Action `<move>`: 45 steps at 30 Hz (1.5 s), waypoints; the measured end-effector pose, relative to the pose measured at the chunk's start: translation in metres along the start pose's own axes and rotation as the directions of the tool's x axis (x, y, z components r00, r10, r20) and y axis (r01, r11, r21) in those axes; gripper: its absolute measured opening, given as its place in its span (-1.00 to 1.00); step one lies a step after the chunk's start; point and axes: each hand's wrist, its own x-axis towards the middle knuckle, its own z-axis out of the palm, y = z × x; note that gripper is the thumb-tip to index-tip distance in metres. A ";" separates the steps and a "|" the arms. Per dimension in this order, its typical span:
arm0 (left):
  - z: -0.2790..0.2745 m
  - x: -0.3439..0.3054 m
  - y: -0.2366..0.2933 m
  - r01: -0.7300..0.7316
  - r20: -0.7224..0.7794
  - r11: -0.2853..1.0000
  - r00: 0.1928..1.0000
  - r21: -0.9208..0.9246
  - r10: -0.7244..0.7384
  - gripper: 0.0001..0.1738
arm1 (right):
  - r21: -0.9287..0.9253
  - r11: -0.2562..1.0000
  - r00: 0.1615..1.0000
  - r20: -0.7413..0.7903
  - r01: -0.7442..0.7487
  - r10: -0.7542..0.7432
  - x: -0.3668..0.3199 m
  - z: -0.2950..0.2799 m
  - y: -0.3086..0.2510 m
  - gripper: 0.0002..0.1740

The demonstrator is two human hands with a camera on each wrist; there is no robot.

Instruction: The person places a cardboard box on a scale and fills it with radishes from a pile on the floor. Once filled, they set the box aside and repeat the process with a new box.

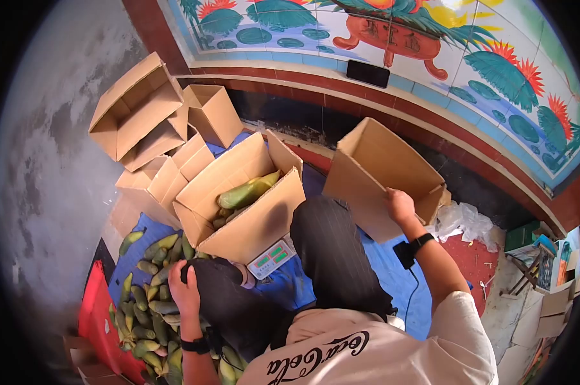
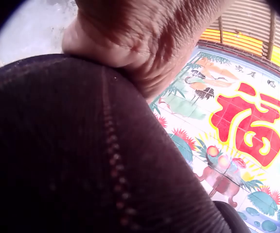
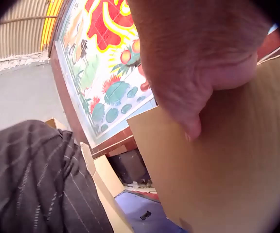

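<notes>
My right hand (image 1: 401, 206) grips the near rim of an open cardboard box (image 1: 360, 202) that stands tilted at the right. In the right wrist view the thumb (image 3: 193, 127) lies against the box's cardboard wall (image 3: 179, 170); the other fingers are hidden. My left hand (image 1: 184, 292) rests on my left knee (image 1: 222, 292), holding nothing. Between the knees and the wall, another open box (image 1: 254, 221) stands on a digital scale (image 1: 272, 258) with lit displays. Inside it lie a few long green-yellow cucumber-like vegetables (image 1: 248, 192).
A heap of similar vegetables (image 1: 145, 308) lies on a blue sheet (image 1: 132, 266) at the left, beside a red sheet (image 1: 97, 308). More cardboard boxes (image 1: 136, 106) are stacked behind. A phone (image 1: 367, 74) leans on the tiled wall's ledge. Clear plastic (image 1: 463, 221) lies at the right.
</notes>
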 end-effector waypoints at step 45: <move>0.006 0.020 0.027 0.106 0.082 0.991 0.990 0.077 -0.113 -0.77 | 0.951 -0.054 0.937 0.310 -0.305 0.164 0.240 -0.003 -0.136 -0.59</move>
